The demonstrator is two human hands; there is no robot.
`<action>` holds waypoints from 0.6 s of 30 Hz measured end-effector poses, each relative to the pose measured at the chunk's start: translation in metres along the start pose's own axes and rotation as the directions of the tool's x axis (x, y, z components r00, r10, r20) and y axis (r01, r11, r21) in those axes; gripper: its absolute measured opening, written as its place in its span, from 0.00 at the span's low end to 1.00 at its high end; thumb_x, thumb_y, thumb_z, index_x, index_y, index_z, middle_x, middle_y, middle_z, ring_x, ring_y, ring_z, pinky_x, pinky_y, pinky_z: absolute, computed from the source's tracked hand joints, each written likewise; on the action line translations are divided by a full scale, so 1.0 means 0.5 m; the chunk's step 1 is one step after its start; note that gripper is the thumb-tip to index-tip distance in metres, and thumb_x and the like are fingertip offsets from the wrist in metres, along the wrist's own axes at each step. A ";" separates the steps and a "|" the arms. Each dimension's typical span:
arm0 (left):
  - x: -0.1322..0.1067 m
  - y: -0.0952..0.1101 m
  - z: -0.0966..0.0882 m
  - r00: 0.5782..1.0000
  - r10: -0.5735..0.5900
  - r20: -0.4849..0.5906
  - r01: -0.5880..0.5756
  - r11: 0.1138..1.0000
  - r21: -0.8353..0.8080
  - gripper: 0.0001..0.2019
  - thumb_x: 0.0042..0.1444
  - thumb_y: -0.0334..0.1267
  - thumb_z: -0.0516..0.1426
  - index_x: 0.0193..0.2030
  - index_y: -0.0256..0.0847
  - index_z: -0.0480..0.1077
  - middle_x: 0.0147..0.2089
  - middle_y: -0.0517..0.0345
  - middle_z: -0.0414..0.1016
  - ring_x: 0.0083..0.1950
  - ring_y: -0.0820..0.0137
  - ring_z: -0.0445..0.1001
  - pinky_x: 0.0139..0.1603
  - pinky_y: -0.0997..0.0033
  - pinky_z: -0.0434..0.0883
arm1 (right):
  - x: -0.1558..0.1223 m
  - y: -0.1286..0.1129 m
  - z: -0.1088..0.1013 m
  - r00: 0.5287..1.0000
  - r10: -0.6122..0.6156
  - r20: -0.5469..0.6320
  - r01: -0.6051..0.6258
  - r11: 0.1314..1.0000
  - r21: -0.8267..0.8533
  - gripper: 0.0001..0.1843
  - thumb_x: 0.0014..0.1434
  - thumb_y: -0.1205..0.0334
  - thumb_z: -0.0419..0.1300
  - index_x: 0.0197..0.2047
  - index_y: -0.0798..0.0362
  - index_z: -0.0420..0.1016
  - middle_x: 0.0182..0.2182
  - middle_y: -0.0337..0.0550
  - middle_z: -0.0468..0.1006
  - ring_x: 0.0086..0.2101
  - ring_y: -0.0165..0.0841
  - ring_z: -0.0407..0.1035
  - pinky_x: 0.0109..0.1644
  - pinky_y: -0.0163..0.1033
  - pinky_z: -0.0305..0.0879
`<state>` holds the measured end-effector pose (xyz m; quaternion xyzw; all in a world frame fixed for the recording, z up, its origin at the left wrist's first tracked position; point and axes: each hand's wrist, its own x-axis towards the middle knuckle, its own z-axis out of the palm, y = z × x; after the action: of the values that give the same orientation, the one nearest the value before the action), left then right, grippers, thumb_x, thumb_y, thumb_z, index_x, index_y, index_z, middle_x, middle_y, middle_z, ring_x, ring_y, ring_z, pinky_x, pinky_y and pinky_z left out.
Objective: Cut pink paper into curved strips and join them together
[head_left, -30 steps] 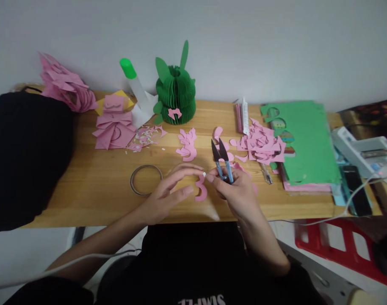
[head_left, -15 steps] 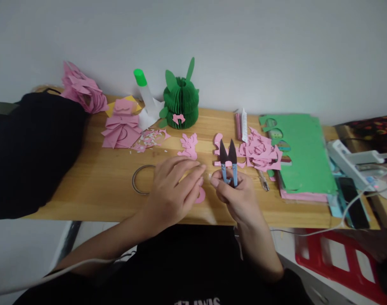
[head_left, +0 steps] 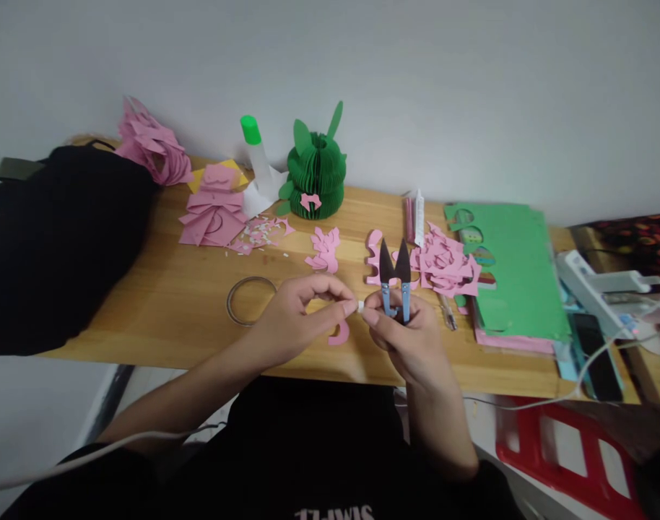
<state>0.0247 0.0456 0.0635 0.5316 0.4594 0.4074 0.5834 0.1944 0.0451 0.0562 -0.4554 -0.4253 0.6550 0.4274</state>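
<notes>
My right hand (head_left: 411,339) is wrapped round a pair of thread snips (head_left: 385,287), their dark blades pointing away from me and spread apart. A small white piece (head_left: 360,306), perhaps paper or tape, sits between the thumb and finger of that hand. From the other side my left hand (head_left: 297,318) pinches the same white piece at its fingertips. Below them a pink curved paper cutout (head_left: 339,334) lies on the wooden table (head_left: 172,318). Pink paper cutouts (head_left: 324,250) lie just beyond my left fingers. A thin ring (head_left: 232,300) is partly behind my left hand.
A green honeycomb paper figure (head_left: 316,173) and a green-capped glue bottle (head_left: 259,159) stand near the wall. Pink folded paper (head_left: 214,217) and a black bag (head_left: 64,245) occupy the left. Rightward lie pink scraps (head_left: 446,260), green sheets (head_left: 519,274), a phone (head_left: 595,357) and a power strip (head_left: 595,289).
My left hand has turned from lying over the table, fingers together, to a pinch on the white piece, meeting my right fingertips. The view has shifted slightly.
</notes>
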 end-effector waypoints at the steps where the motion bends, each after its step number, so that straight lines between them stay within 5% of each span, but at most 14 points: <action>1: 0.000 0.001 -0.001 1.000 -0.010 0.001 0.010 1.000 -0.001 0.05 0.53 0.38 0.58 0.30 0.39 0.71 0.21 0.64 0.72 0.23 0.74 0.70 0.29 0.74 0.68 | 0.000 0.001 -0.001 1.000 0.002 0.009 -0.002 1.000 -0.002 0.12 0.45 0.55 0.72 0.26 0.53 0.76 0.16 0.30 0.62 0.17 0.22 0.49 0.18 0.32 0.48; 14: 0.003 0.007 -0.006 0.999 -0.049 0.017 0.049 0.999 -0.019 0.05 0.51 0.38 0.59 0.28 0.40 0.72 0.22 0.63 0.73 0.23 0.74 0.69 0.27 0.75 0.68 | -0.001 -0.005 0.002 0.999 0.016 -0.047 -0.017 1.000 -0.024 0.12 0.44 0.55 0.73 0.25 0.52 0.77 0.16 0.29 0.58 0.16 0.21 0.43 0.18 0.32 0.38; 18: 0.010 0.003 -0.014 0.998 -0.002 -0.061 0.002 1.000 0.001 0.03 0.50 0.36 0.60 0.28 0.40 0.74 0.25 0.61 0.75 0.27 0.73 0.72 0.29 0.74 0.69 | -0.011 0.008 -0.005 0.994 0.003 -0.108 -0.008 0.999 -0.041 0.21 0.50 0.41 0.67 0.32 0.52 0.78 0.15 0.28 0.53 0.16 0.23 0.42 0.18 0.32 0.39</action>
<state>0.0192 0.0521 0.0644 0.5186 0.4778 0.4229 0.5692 0.1972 0.0394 0.0532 -0.5001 -0.4140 0.6216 0.4384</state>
